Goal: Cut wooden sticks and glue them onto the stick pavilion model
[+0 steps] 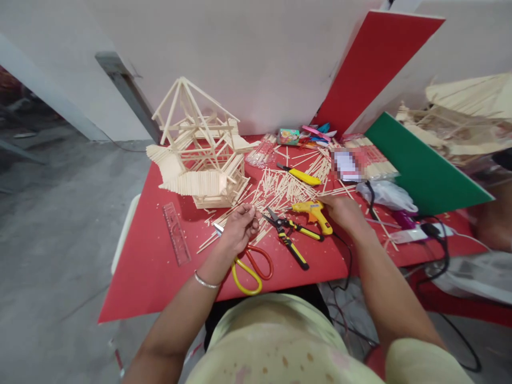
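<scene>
The left hand (pixel 241 226) has its grip drawn together, thumb against fingers, near the stick house (pixel 196 184) on the red desk (pixel 136 282); whether it pinches anything, I cannot tell. The right hand (pixel 346 213) is at the back of the yellow glue gun (pixel 307 207); its grip's state I cannot tell. Behind loose sticks (pixel 286 186), a clear packet (pixel 262 152) holds more sticks. The white plastic bag's (pixel 387 195) contents are unclear.

My pale yellow-green shirt (pixel 276 336), its right sleeve (pixel 420 362) short
Brown spots (pixel 285 361) dot its near front; a thin silvery bracelet (pixel 206 281) rings my left wrist (pixel 214 266).
</scene>
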Demonstrator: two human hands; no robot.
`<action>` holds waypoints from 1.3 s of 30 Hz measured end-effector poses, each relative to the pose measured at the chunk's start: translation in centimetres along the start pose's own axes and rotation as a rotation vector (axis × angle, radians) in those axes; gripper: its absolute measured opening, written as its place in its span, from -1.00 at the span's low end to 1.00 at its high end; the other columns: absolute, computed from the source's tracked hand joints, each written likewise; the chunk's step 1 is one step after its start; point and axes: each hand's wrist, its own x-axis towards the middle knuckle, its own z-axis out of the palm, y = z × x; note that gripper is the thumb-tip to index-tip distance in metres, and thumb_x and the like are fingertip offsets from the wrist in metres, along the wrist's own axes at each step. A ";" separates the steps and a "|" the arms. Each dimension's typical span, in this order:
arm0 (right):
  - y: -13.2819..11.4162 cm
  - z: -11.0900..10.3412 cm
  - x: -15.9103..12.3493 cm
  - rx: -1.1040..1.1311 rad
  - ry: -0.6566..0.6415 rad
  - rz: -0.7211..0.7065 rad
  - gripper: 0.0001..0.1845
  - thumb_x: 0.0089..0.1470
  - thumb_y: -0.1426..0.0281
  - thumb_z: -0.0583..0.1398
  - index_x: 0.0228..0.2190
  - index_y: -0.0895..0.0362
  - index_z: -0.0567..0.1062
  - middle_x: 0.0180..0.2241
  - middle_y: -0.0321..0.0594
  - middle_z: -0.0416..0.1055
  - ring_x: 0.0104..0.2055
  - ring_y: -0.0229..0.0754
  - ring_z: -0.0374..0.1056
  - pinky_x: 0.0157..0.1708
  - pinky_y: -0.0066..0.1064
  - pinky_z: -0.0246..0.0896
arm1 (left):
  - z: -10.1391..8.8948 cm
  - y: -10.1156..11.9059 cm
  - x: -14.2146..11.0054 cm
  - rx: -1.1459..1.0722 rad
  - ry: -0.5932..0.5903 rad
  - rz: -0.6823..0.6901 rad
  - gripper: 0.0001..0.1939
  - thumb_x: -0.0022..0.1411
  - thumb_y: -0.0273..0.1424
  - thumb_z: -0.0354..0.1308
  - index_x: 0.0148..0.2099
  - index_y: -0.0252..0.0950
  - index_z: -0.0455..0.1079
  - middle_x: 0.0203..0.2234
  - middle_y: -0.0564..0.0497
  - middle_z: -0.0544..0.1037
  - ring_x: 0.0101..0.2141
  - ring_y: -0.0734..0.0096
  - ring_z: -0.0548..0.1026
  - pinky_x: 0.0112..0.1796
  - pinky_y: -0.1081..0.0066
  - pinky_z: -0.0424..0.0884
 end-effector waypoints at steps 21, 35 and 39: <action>-18.7 4.3 -10.1 0.343 -0.150 -0.283 -0.21 0.04 0.41 0.16 0.29 0.12 0.09 -0.17 -0.08 0.47 -0.14 -0.02 0.36 -0.15 -0.27 0.24 | -0.2 1.8 -9.0 -0.009 0.301 0.261 -0.70 -0.03 -0.33 0.43 -0.23 -0.34 0.52 -0.51 0.05 0.53 -0.57 0.64 0.42 -0.59 0.65 0.30; -19.1 -0.1 -10.5 0.475 0.111 -0.151 -0.51 0.16 0.24 0.13 0.11 0.07 0.32 -0.16 -0.10 0.37 -0.22 -0.07 0.35 -0.27 -0.30 0.21 | 0.9 0.1 -9.2 0.448 0.363 0.435 -0.85 0.14 -0.30 0.30 -0.32 -0.30 0.55 -0.57 0.08 0.50 -0.57 0.56 0.36 -0.50 0.54 0.32; -19.2 0.4 -10.6 0.446 0.025 -0.126 -0.43 0.11 0.35 0.14 0.17 0.03 0.25 -0.11 -0.12 0.34 -0.15 -0.06 0.33 -0.20 -0.31 0.18 | 0.8 -0.2 -9.3 0.573 0.368 0.440 -0.86 0.21 -0.32 0.23 -0.30 -0.28 0.55 -0.57 0.09 0.49 -0.55 0.53 0.35 -0.48 0.52 0.31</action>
